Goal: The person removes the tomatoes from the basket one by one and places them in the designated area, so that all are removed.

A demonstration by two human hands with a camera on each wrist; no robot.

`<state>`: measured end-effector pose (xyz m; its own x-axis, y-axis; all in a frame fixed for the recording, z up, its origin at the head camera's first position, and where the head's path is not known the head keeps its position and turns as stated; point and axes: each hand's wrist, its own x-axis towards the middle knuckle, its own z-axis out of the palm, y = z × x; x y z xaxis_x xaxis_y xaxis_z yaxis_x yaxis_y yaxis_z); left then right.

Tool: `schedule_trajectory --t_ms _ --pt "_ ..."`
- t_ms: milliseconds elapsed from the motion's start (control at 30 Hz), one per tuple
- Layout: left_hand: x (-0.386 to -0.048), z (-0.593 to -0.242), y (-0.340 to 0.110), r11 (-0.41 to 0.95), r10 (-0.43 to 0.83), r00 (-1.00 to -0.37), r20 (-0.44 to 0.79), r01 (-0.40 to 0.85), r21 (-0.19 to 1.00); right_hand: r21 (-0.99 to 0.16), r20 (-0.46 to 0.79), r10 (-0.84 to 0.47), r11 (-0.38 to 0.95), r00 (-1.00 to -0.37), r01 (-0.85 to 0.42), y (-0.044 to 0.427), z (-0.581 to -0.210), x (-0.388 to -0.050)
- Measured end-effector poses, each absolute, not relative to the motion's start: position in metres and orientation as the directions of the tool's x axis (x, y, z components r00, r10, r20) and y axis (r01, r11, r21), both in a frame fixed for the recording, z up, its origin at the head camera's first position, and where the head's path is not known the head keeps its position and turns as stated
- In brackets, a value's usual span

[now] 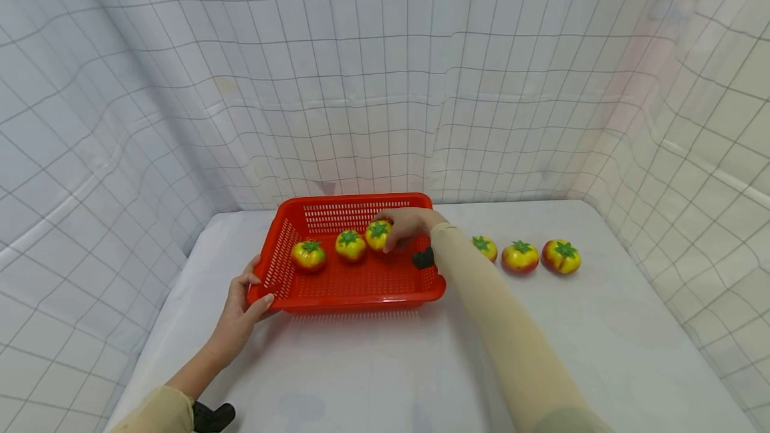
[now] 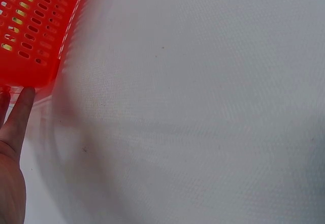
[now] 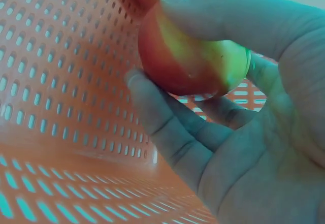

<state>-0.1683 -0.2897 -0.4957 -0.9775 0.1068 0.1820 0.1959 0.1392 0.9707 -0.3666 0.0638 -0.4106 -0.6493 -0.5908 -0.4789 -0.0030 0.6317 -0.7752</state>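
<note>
A red slotted basket (image 1: pixel 355 303) holds three yellow-red tomato-like fruits with green tops. My right hand (image 1: pixel 409 224) grips the rightmost one (image 1: pixel 377 236) inside it, beside the middle fruit (image 1: pixel 351 246); the third (image 1: pixel 309 256) lies to the left. In the right wrist view, my thumb and curled fingers are round the fruit (image 3: pixel 188 56). My left hand (image 1: pixel 237 316) grips the basket's front left corner, thumb at the rim and fingers along the left side. The left wrist view shows its fingers touching the basket's wall (image 2: pixel 30 61).
To the right of the basket, three more such fruits stand in a row on the white table (image 1: pixel 601 326): one (image 1: pixel 484 248) partly behind my right sleeve, one in the middle (image 1: pixel 520 258), and one at the right (image 1: pixel 561 257). White grid-patterned cloth (image 1: pixel 361 85) surrounds the table's back and sides.
</note>
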Motion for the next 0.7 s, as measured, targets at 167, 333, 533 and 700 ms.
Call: schedule_trajectory --t_ms 167,333,533,700 --pt "-0.169 -0.495 -0.290 0.136 0.107 -0.976 0.188 0.202 0.970 -0.791 -0.439 -0.607 0.611 -0.662 -0.035 0.068 -0.406 -0.366" --pt "-0.169 -0.495 -0.290 0.146 0.108 -0.979 0.171 0.185 0.972 -0.815 -0.413 -0.622 0.579 -0.665 -0.036 0.072 -0.400 -0.364" --pt "-0.170 -0.496 -0.292 0.163 0.108 -0.982 0.155 0.172 0.972 -0.846 -0.373 -0.644 0.531 -0.667 -0.039 0.080 -0.390 -0.362" --pt "-0.170 -0.493 -0.290 0.175 0.114 -0.981 0.157 0.175 0.969 -0.859 -0.316 -0.674 0.502 -0.668 -0.101 0.091 -0.385 -0.363"
